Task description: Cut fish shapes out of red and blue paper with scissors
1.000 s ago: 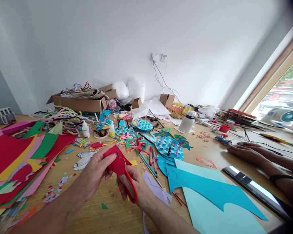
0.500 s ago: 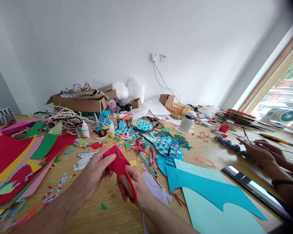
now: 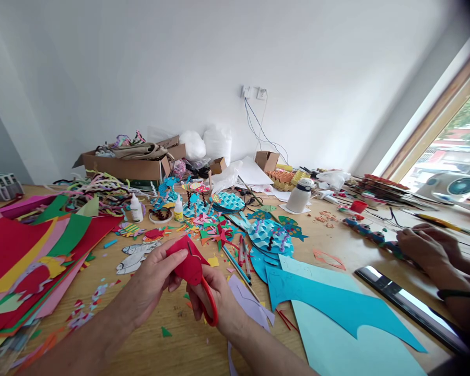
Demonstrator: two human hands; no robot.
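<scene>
Between thumb and fingers, my left hand [image 3: 159, 277] pinches a piece of red paper [image 3: 186, 261] above the wooden table. My right hand [image 3: 215, 297] is closed round the red-handled scissors [image 3: 210, 308]. Their blades lie at the paper, mostly hidden behind it, with a bit of metal showing near its top edge. A drawn line runs on the red sheet. Below the hands, a small green scrap [image 3: 166, 331] lies on the tabletop, and lilac paper [image 3: 246, 300] sits beside my right hand.
Stacked coloured sheets [image 3: 43, 245] cover the left side. Glue bottles [image 3: 136, 208] and paper scraps lie ahead. Blue paper [image 3: 337, 297] rests on a pale sheet at the right. Beyond a dark, shiny flat device [image 3: 407, 303], another person's hands [image 3: 423, 248] work over small figures.
The red paper and scissors have shifted only slightly in my hands. At the right, the other person's hands have drawn closer together over the small figures.
</scene>
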